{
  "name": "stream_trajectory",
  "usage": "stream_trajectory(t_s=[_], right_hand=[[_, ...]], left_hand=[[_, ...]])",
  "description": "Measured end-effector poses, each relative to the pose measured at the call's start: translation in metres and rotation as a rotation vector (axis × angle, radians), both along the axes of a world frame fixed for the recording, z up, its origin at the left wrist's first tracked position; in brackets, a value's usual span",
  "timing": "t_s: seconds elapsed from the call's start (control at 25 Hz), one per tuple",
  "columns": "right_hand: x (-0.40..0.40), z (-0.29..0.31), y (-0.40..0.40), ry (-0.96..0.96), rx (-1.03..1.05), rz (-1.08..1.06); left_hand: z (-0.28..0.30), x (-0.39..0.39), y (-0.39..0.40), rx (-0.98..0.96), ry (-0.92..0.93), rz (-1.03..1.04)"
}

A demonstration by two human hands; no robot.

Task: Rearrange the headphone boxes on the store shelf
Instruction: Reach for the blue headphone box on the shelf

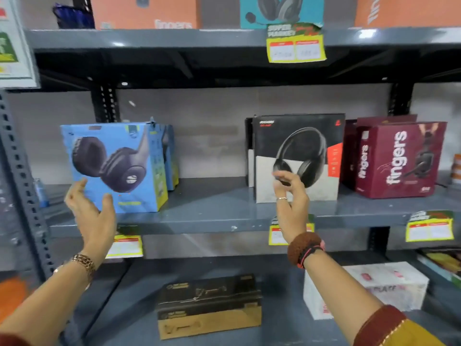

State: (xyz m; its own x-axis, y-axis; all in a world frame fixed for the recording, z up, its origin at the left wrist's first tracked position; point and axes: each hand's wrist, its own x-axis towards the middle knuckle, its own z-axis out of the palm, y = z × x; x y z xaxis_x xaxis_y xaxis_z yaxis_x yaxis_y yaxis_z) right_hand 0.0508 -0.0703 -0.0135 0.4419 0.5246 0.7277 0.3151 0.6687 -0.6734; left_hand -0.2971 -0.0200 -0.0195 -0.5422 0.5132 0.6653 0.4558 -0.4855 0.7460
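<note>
On the middle shelf [212, 211] a blue headphone box [112, 166] stands at the left with more blue boxes behind it. A black and white headphone box [299, 156] stands right of centre, with another behind it. Two maroon "fingers" boxes [399, 161] stand at the far right. My left hand [92, 211] is open in front of the blue box's lower left corner, fingertips near its face. Raised in front of the black and white box's lower left part is my right hand [289, 196], fingers spread, holding nothing.
The upper shelf [174, 38] carries orange boxes [147, 13] and a teal headphone box [279, 11]. Yellow price tags [296, 46] hang from shelf edges. The lower shelf holds a black and brown box [209, 305] and a white box [369, 288]. A perforated grey upright [22, 186] stands at the left.
</note>
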Motion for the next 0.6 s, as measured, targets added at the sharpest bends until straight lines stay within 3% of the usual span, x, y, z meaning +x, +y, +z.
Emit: stream_trajectory(t_s=[0.2,0.32,0.6], right_hand=[[-0.135,0.002,0.018,-0.110,-0.202,0.171],[-0.205,0.003,0.039,-0.148,-0.352,0.293],[-0.255,0.006,0.072,0.009,-0.511,0.402]], left_hand=[[-0.004,-0.085,0.018,-0.258,0.180,-0.111],[0.001,-0.112,0.031,-0.330,0.172,-0.254],[0.009,-0.133,0.049,-0.426,0.170,-0.609]])
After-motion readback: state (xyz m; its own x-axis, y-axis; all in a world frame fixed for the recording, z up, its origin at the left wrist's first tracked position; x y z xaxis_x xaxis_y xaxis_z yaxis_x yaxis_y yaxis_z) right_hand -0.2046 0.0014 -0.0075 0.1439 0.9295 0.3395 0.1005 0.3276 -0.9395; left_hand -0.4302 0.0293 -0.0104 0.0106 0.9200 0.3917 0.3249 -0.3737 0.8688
